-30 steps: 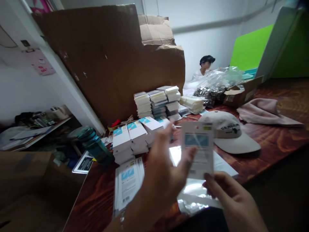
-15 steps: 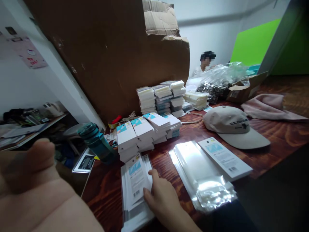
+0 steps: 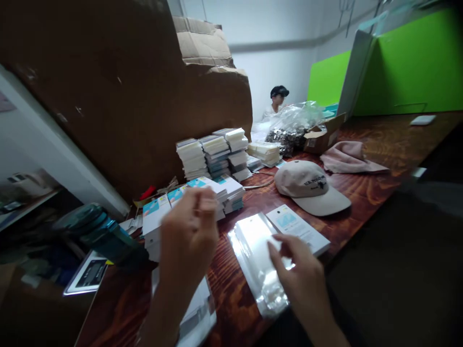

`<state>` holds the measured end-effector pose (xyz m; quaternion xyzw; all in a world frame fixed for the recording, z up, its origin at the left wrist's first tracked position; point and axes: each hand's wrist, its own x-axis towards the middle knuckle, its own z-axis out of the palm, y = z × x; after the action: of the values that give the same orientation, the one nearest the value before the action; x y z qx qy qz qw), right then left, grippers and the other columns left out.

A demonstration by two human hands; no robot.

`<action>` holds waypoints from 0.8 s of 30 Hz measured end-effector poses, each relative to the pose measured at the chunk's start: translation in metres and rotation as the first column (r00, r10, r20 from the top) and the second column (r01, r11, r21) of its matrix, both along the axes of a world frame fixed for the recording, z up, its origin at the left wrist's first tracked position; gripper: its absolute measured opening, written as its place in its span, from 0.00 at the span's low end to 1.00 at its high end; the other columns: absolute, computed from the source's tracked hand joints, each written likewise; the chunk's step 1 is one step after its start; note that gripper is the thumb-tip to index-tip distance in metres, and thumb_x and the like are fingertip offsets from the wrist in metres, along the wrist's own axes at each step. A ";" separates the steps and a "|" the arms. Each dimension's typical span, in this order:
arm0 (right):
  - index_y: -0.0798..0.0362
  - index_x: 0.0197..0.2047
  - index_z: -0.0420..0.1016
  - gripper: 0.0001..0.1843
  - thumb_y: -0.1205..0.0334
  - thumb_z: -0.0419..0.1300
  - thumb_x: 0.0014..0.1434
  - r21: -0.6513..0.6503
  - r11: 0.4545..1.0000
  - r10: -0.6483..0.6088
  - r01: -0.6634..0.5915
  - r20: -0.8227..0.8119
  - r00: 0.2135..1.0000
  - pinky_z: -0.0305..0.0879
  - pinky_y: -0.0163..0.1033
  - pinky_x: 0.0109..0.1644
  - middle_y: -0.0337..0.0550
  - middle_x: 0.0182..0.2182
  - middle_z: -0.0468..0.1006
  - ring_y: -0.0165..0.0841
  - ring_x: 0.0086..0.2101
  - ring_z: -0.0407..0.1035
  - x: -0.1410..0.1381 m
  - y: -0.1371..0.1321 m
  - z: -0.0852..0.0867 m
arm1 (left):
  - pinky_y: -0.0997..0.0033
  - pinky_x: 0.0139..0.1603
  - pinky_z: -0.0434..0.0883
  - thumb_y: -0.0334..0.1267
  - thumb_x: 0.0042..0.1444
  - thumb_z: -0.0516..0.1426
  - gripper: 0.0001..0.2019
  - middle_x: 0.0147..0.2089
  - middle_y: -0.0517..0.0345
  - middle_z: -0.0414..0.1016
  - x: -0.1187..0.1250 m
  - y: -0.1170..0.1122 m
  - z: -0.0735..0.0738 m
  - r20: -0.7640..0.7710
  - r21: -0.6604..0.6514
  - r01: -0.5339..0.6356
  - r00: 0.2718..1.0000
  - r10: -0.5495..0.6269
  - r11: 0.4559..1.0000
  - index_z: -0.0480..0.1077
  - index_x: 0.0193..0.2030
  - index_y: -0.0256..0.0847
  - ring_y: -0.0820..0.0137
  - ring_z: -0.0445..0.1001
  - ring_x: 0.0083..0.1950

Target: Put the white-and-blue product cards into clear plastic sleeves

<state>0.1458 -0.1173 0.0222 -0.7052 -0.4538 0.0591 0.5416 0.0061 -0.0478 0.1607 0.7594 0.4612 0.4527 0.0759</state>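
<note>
My left hand (image 3: 191, 229) is raised over the table, blurred by motion; its fingers look curled, but whether anything is between them does not show. Behind it stand stacks of white cards with blue print (image 3: 156, 212), partly covered by the hand. Below my left forearm lies a pile of bagged cards (image 3: 197, 308), largely hidden. My right hand (image 3: 302, 272) hovers at or just above a pile of clear plastic bags (image 3: 253, 246), thumb and fingers apart; contact is unclear. Beside the bags lies a stack of printed cards (image 3: 294, 224).
A beige cap (image 3: 307, 185) and a pink cloth (image 3: 350, 156) lie to the right. Taller card stacks (image 3: 191, 159) stand by the cardboard sheet (image 3: 144, 96). A teal bottle (image 3: 104, 236) is at the left edge. Another person (image 3: 278, 101) sits behind a plastic bag (image 3: 292, 125).
My left hand has swung from the near left foreground to over the table. My right hand has left the bagged cards and moved right to the clear bags. The view has turned right.
</note>
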 end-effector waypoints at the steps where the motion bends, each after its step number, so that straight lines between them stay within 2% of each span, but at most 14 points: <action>1: 0.56 0.43 0.74 0.17 0.51 0.55 0.60 0.021 0.991 -0.131 0.131 0.040 0.991 0.65 0.44 0.42 0.50 0.33 0.75 0.42 0.36 0.69 0.020 0.000 -0.004 | 0.70 0.35 0.65 0.54 0.62 0.43 0.22 0.31 0.56 0.76 0.011 0.007 -0.010 -0.205 -0.115 -0.009 0.979 -0.015 0.993 0.71 0.33 0.42 0.67 0.74 0.33; 2: 0.58 0.45 0.74 0.20 0.50 0.56 0.59 0.009 0.973 -0.230 0.230 0.087 0.969 0.63 0.48 0.48 0.54 0.36 0.75 0.46 0.40 0.67 0.038 0.000 -0.010 | 0.68 0.34 0.64 0.57 0.62 0.40 0.27 0.30 0.53 0.76 0.022 0.013 -0.023 -0.428 -0.213 -0.073 0.904 -0.026 0.974 0.72 0.32 0.42 0.63 0.74 0.33; 3: 0.60 0.47 0.73 0.24 0.48 0.57 0.57 -0.023 0.952 -0.301 0.306 0.123 0.946 0.60 0.52 0.52 0.58 0.40 0.75 0.50 0.44 0.66 0.054 0.000 -0.018 | 0.66 0.34 0.65 0.59 0.61 0.37 0.31 0.31 0.49 0.77 0.031 0.019 -0.037 -0.617 -0.295 -0.141 0.783 -0.076 0.945 0.73 0.32 0.40 0.59 0.76 0.34; 4: 0.62 0.49 0.73 0.28 0.46 0.57 0.55 -0.077 0.937 -0.328 0.342 0.153 0.932 0.58 0.54 0.54 0.61 0.43 0.74 0.53 0.47 0.64 0.067 0.000 -0.025 | 0.63 0.35 0.66 0.60 0.60 0.35 0.35 0.33 0.44 0.78 0.038 0.024 -0.051 -0.739 -0.331 -0.194 0.662 -0.126 0.924 0.75 0.33 0.39 0.54 0.77 0.37; 6: 0.64 0.54 0.69 0.36 0.42 0.57 0.53 -0.230 0.913 -0.304 0.338 0.168 0.938 0.56 0.57 0.55 0.64 0.50 0.70 0.58 0.51 0.62 0.085 0.001 -0.041 | 0.60 0.35 0.67 0.65 0.56 0.41 0.36 0.33 0.37 0.78 0.047 0.031 -0.077 -0.791 -0.359 -0.222 0.589 -0.169 0.906 0.77 0.31 0.34 0.46 0.77 0.38; 9: 0.64 0.59 0.65 0.44 0.37 0.56 0.51 -0.416 0.876 -0.219 0.245 0.109 0.970 0.59 0.58 0.53 0.62 0.55 0.68 0.60 0.54 0.59 0.096 0.000 -0.056 | 0.61 0.34 0.68 0.68 0.52 0.45 0.37 0.33 0.35 0.79 0.051 0.035 -0.101 -0.817 -0.386 -0.241 0.538 -0.209 0.890 0.78 0.30 0.33 0.47 0.78 0.38; 13: 0.57 0.56 0.68 0.36 0.38 0.53 0.54 -0.406 0.883 -0.200 0.237 0.131 0.971 0.61 0.57 0.52 0.55 0.54 0.70 0.56 0.53 0.61 0.096 -0.002 -0.055 | 0.63 0.34 0.67 0.65 0.55 0.42 0.36 0.34 0.36 0.79 0.050 0.038 -0.103 -0.834 -0.401 -0.257 0.500 -0.234 0.879 0.78 0.32 0.35 0.50 0.78 0.38; 17: 0.56 0.54 0.69 0.32 0.41 0.56 0.54 -0.383 0.884 -0.224 0.270 0.161 0.961 0.62 0.57 0.50 0.55 0.54 0.71 0.55 0.51 0.63 0.094 -0.003 -0.048 | 0.66 0.33 0.66 0.59 0.58 0.44 0.28 0.34 0.42 0.79 0.051 0.040 -0.099 -0.840 -0.403 -0.245 0.482 -0.250 0.882 0.76 0.32 0.39 0.54 0.78 0.38; 21: 0.56 0.52 0.72 0.28 0.48 0.59 0.53 -0.261 0.903 -0.295 0.341 0.199 0.935 0.62 0.57 0.50 0.55 0.52 0.73 0.55 0.50 0.63 0.093 -0.001 -0.049 | 0.64 0.34 0.66 0.48 0.59 0.47 0.18 0.37 0.45 0.79 0.054 0.039 -0.099 -0.849 -0.378 -0.239 0.474 -0.232 0.894 0.73 0.34 0.41 0.53 0.78 0.40; 24: 0.57 0.48 0.75 0.24 0.51 0.60 0.52 -0.140 0.917 -0.346 0.374 0.188 0.919 0.62 0.55 0.49 0.55 0.47 0.76 0.54 0.47 0.65 0.094 0.000 -0.049 | 0.63 0.34 0.66 0.41 0.58 0.46 0.14 0.37 0.45 0.79 0.055 0.037 -0.096 -0.854 -0.358 -0.240 0.474 -0.213 0.902 0.72 0.35 0.41 0.51 0.78 0.40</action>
<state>0.2396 -0.1174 -0.0273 -0.8237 -0.3506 -0.0592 0.4417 0.0615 -0.0110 0.0650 0.8416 0.5277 -0.1150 -0.0092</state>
